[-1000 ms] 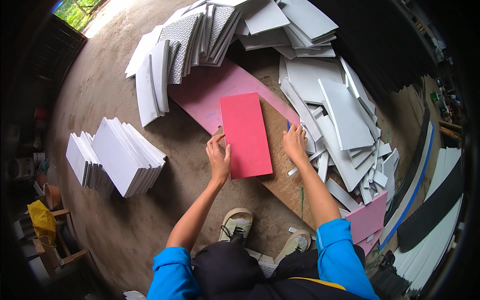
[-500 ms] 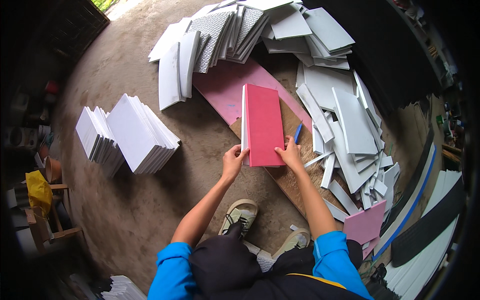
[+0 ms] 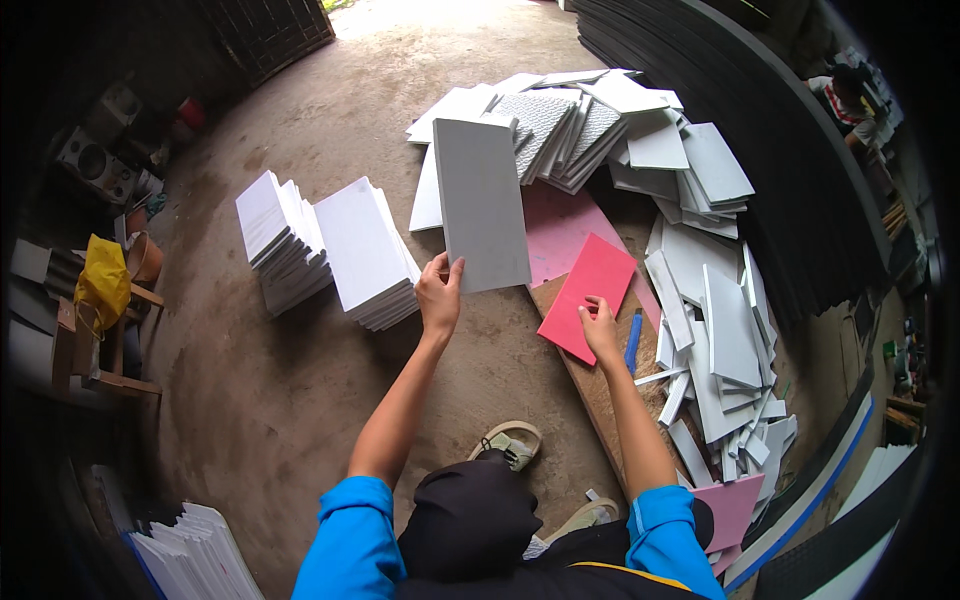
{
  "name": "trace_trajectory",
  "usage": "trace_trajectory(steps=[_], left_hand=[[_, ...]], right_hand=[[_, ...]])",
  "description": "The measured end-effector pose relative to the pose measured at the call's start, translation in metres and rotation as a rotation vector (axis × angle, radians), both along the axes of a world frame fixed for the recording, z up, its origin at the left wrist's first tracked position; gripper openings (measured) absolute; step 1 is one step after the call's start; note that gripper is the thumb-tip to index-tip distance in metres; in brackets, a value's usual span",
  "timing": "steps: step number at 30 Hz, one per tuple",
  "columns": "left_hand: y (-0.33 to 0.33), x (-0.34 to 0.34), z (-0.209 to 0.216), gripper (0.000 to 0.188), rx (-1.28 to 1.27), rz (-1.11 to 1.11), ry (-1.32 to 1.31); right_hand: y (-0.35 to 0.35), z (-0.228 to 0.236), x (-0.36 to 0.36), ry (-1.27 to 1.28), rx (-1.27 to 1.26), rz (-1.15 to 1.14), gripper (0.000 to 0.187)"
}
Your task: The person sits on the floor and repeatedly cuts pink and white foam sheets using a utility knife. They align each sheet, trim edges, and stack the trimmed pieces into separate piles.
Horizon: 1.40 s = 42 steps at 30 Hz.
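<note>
Grey, and we judged light, stiff and brittle, the panel (image 3: 486,208) suited an edge hold: our left hand (image 3: 438,298) pinched its near-left corner, left of the red board (image 3: 591,275), by which our loosely spread right hand (image 3: 602,336) hung.

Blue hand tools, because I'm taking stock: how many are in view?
1: the blue tool beside the right hand, right of the red panel. Others may hide under the white pieces.
</note>
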<state>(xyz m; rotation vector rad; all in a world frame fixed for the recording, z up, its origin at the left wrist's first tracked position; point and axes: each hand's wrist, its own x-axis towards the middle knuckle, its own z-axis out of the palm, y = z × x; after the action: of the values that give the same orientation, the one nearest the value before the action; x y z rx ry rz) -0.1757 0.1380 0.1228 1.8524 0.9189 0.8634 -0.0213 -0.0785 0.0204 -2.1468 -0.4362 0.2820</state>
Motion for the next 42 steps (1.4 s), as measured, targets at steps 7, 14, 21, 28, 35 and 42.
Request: trace_trajectory(steps=[7,14,21,28,35,42], left_hand=[[0.081,-0.085,-0.010,0.040,-0.159,0.255,-0.196],[0.133,-0.122,-0.007,0.055,-0.242,0.255,0.091],[0.133,-0.137,-0.078,0.104,0.070,0.045,0.193],[0.115,-0.133,-0.057,0.097,0.310,0.200,0.442],[0.027,-0.059,0.009,0.073,0.365,-0.250,0.144],[-0.135,0.058,0.000,0.048,0.334,-0.896,0.060]], right_hand=[[0.168,0.106,-0.075,0.379,0.380,0.549,0.045],[0.253,0.062,-0.101,-0.175,0.011,0.622,0.051],[0.266,0.031,-0.128,-0.032,-0.136,0.620,0.055],[0.254,0.059,-0.127,-0.027,-0.153,0.628,0.057],[0.111,0.129,-0.075,-0.057,-0.084,0.680,0.038],[-0.144,0.112,0.002,0.090,-0.632,0.494,0.031]])
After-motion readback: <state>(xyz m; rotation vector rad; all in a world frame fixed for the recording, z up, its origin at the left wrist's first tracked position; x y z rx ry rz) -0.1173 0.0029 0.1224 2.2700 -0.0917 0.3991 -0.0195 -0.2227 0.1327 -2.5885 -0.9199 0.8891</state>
